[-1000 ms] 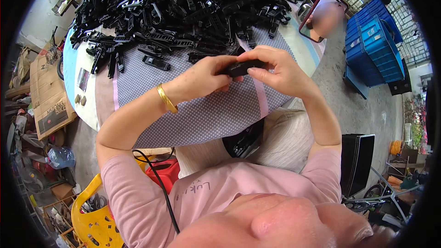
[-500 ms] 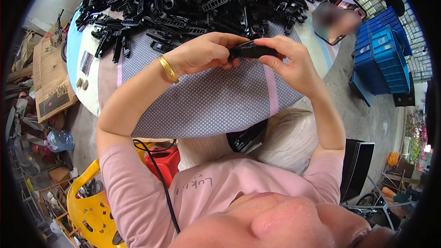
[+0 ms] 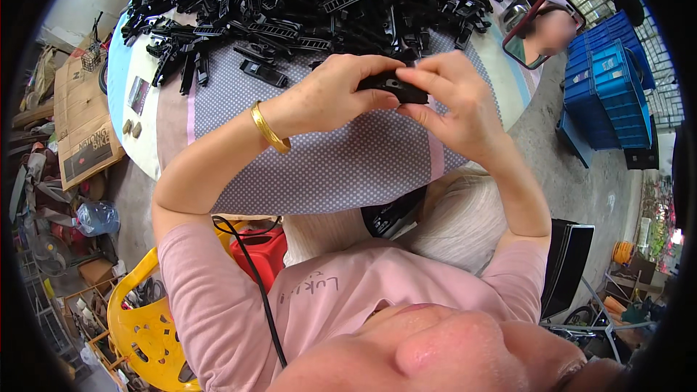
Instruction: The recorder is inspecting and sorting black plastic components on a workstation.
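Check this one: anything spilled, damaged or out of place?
Nothing looks spilled or damaged. Slightly odd: two brownish lumps near the left edge of the table, unlike the heap of black parts; I can't tell what they are. The black piece between left hand and right hand is partly hidden.

Held part (image 3: 404,90): smooth plastic, by look. Heaped parts (image 3: 290,1): plastic, glossy highlights. Bangle (image 3: 269,128): shiny metal. Counter covering (image 3: 312,167): matt, clothlike.
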